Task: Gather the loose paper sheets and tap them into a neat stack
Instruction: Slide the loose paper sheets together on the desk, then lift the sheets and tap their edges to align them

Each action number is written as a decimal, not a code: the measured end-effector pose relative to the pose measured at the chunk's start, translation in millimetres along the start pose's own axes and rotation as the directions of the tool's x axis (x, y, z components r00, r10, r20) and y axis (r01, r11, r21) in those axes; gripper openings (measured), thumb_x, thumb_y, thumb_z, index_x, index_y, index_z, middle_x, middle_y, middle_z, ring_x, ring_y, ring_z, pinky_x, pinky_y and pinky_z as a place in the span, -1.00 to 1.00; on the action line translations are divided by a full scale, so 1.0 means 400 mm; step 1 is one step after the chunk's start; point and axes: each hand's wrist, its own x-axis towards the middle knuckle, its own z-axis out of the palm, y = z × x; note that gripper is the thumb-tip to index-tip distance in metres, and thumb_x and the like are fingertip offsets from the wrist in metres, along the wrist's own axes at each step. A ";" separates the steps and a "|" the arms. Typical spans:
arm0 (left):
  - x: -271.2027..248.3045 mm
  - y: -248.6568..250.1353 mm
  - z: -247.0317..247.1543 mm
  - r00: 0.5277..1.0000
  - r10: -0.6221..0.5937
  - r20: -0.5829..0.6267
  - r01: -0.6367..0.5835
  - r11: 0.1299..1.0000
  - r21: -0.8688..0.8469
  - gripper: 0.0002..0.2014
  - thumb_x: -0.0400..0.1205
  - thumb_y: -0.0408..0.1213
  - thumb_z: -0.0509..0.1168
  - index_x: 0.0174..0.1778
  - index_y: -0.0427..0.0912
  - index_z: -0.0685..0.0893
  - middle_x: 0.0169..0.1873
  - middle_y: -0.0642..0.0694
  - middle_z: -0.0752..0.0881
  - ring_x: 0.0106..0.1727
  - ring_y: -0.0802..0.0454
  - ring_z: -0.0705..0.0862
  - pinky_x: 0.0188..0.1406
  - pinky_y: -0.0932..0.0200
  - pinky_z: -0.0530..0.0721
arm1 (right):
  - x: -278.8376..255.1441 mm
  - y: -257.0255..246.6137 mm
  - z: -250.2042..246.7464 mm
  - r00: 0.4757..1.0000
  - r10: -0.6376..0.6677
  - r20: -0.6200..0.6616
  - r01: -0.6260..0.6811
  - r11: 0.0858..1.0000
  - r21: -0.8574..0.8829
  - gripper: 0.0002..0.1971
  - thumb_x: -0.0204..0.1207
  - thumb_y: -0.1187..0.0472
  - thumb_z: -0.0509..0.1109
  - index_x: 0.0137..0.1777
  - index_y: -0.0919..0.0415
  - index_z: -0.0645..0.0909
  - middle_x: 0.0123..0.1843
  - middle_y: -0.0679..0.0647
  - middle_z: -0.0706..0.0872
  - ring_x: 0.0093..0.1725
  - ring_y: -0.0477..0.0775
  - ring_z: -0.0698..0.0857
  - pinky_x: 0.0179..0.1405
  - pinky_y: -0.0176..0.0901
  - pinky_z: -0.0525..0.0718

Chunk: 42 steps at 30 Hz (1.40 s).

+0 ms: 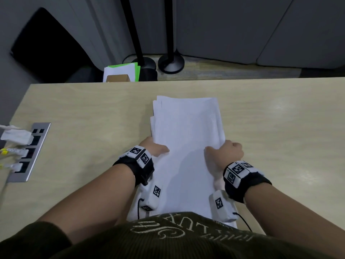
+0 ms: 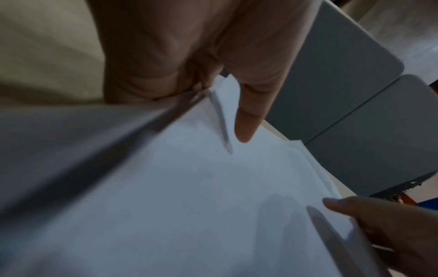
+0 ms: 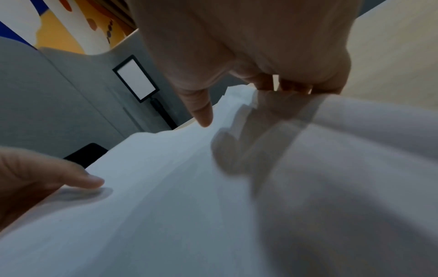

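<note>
Both hands' grip pinches the paper sheets [image 1: 186, 139]: left hand [image 1: 155, 148], right hand [image 1: 226, 151]. Only wrist views show thumbs on top, fingers [image 3: 294, 88] curled beneath.

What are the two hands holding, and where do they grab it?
The paper sheets. The left hand grips their left edge and the right hand their right edge, thumbs on top, fingers underneath.

Matt white paper sheets [image 1: 186, 131] on a pale, smooth wood-grain table [image 1: 270, 118]; brushed-metal socket plate [image 1: 35, 146].
</note>
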 end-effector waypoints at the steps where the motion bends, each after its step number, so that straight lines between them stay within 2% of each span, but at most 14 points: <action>1: -0.004 -0.005 0.005 0.999 0.024 0.031 -0.024 1.000 0.006 -0.56 0.46 -0.22 0.44 0.20 -0.18 0.49 -0.13 0.00 0.62 -0.10 -0.02 0.61 -0.12 0.20 0.55 | -0.003 0.002 0.002 1.000 -0.018 0.002 0.018 1.000 -0.013 -0.38 0.42 -0.03 0.39 0.39 0.35 0.45 0.40 0.28 0.42 0.35 0.36 0.46 0.24 0.06 0.48; 8: -0.023 0.000 0.030 0.985 0.168 0.050 -0.169 0.986 0.013 -0.47 0.53 -0.35 0.36 0.44 -0.17 0.41 0.28 -0.16 0.65 0.26 -0.16 0.63 0.24 0.09 0.56 | 0.016 0.018 -0.012 0.991 -0.085 0.104 0.078 0.994 0.071 -0.24 0.38 -0.11 0.46 0.47 0.32 0.35 0.44 0.26 0.40 0.40 0.36 0.46 0.29 0.13 0.47; 11: -0.030 -0.005 0.003 0.970 0.239 0.047 -0.230 0.963 -0.143 -0.50 0.54 -0.37 0.38 0.41 -0.16 0.45 0.27 -0.16 0.68 0.25 -0.15 0.66 0.31 0.01 0.56 | 0.033 0.039 -0.033 0.995 -0.065 0.073 0.032 0.924 0.380 -0.27 0.20 -0.15 0.53 0.32 0.22 0.50 0.25 0.15 0.63 0.16 0.23 0.66 0.08 -0.01 0.63; 14: -0.065 0.013 -0.026 0.939 0.343 0.011 -0.325 0.899 -0.293 -0.56 0.56 -0.43 0.36 0.37 -0.21 0.50 0.19 -0.15 0.69 0.17 -0.08 0.67 0.17 0.10 0.55 | 0.025 0.023 -0.078 0.977 -0.177 0.116 0.073 0.795 0.602 -0.56 0.26 0.00 0.58 0.11 0.15 0.67 0.02 0.12 0.82 -0.06 0.13 0.80 -0.06 -0.03 0.75; 16: -0.093 0.041 -0.045 0.903 0.423 -0.069 -0.423 0.854 -0.303 -0.61 0.58 -0.40 0.34 0.34 -0.18 0.53 0.11 -0.09 0.69 0.16 -0.06 0.67 0.14 0.14 0.53 | 0.000 -0.012 -0.117 0.984 -0.174 0.027 0.106 0.708 0.698 -0.75 0.32 0.11 0.55 -0.03 0.16 0.69 -0.10 0.12 0.83 -0.12 0.16 0.81 -0.05 0.05 0.78; 18: -0.128 0.076 -0.062 0.857 0.489 -0.159 -0.515 0.809 -0.283 -0.63 0.59 -0.36 0.33 0.33 -0.16 0.55 0.08 -0.02 0.69 0.13 -0.02 0.68 0.11 0.19 0.53 | -0.036 -0.050 -0.161 0.970 -0.211 -0.117 0.230 0.669 0.706 -0.88 0.40 0.18 0.46 -0.10 0.17 0.64 -0.25 -0.02 0.74 -0.22 0.01 0.73 -0.22 -0.13 0.70; 22: -0.209 0.150 -0.099 0.734 0.547 -0.403 -0.671 0.677 -0.302 -0.72 0.60 -0.35 0.31 0.24 -0.12 0.61 0.02 0.03 0.70 0.05 0.08 0.67 0.05 0.27 0.57 | -0.112 -0.105 -0.250 0.832 -0.354 -0.426 0.553 0.578 0.600 -0.95 0.56 0.20 0.33 -0.04 0.14 0.59 -0.29 -0.23 0.61 -0.35 -0.44 0.59 -0.44 -0.61 0.45; 27: -0.292 0.190 -0.134 0.551 0.554 -0.624 -0.818 0.505 -0.275 -0.94 0.59 -0.26 0.34 -0.09 -0.02 0.69 -0.21 0.14 0.73 -0.18 0.34 0.71 -0.03 0.35 0.64 | -0.213 -0.133 -0.312 0.549 -0.429 -0.717 0.833 0.346 0.432 -0.86 0.64 0.24 0.30 0.15 0.09 0.54 -0.25 -0.37 0.61 -0.24 -0.52 0.56 -0.24 -0.65 0.43; 29: -0.306 0.188 -0.141 0.492 0.573 -0.655 -0.856 0.458 -0.242 -0.88 0.54 -0.24 0.37 -0.01 -0.07 0.69 -0.20 0.12 0.74 -0.19 0.42 0.70 -0.06 0.42 0.65 | -0.227 -0.126 -0.321 0.506 -0.425 -0.750 0.862 0.282 0.422 -0.78 0.63 0.26 0.32 0.25 0.18 0.50 -0.19 -0.41 0.63 -0.19 -0.54 0.57 -0.18 -0.65 0.45; 31: -0.307 0.177 -0.138 0.490 0.578 -0.653 -0.855 0.465 -0.229 -0.76 0.51 -0.28 0.43 0.07 -0.12 0.64 -0.18 0.17 0.71 -0.21 0.51 0.67 -0.13 0.54 0.61 | -0.227 -0.115 -0.316 0.540 -0.437 -0.719 0.841 0.289 0.457 -0.64 0.58 0.26 0.39 0.33 0.24 0.43 -0.12 -0.34 0.59 -0.15 -0.54 0.58 -0.18 -0.66 0.45; 34: -0.294 0.149 -0.121 0.543 0.578 -0.610 -0.818 0.527 -0.229 -0.63 0.44 -0.35 0.48 0.10 -0.07 0.52 -0.19 0.27 0.64 -0.23 0.54 0.63 -0.24 0.66 0.56 | -0.206 -0.092 -0.296 0.631 -0.454 -0.629 0.775 0.320 0.545 -0.50 0.47 0.19 0.48 0.32 0.05 0.33 0.08 -0.30 0.56 0.00 -0.48 0.60 -0.07 -0.58 0.53; 38: -0.284 0.134 -0.104 0.608 0.582 -0.540 -0.775 0.584 -0.243 -0.73 0.53 -0.31 0.40 0.11 -0.05 0.55 -0.14 0.14 0.70 -0.09 0.24 0.71 -0.15 0.35 0.67 | -0.175 -0.081 -0.279 0.748 -0.444 -0.493 0.661 0.434 0.612 -0.64 0.52 0.23 0.41 0.25 0.01 0.41 0.01 -0.27 0.64 -0.10 -0.51 0.62 -0.08 -0.32 0.67; 40: -0.286 0.138 -0.113 0.595 0.547 -0.589 -0.785 0.555 -0.276 -0.83 0.58 -0.29 0.34 0.08 -0.11 0.63 -0.12 0.03 0.74 -0.06 0.10 0.74 -0.02 0.17 0.68 | -0.181 -0.082 -0.289 0.713 -0.436 -0.550 0.700 0.405 0.587 -0.75 0.57 0.28 0.32 0.15 -0.04 0.47 -0.08 -0.28 0.65 -0.18 -0.45 0.63 -0.11 -0.26 0.66; 42: -0.293 0.139 -0.132 0.546 0.535 -0.645 -0.830 0.451 -0.328 -0.81 0.57 -0.25 0.34 0.09 -0.10 0.65 -0.07 -0.01 0.76 -0.01 0.05 0.76 0.05 0.09 0.71 | -0.193 -0.081 -0.313 0.614 -0.405 -0.677 0.789 0.285 0.544 -0.76 0.57 0.28 0.32 0.15 -0.03 0.45 -0.05 -0.21 0.64 -0.12 -0.33 0.63 -0.06 -0.27 0.64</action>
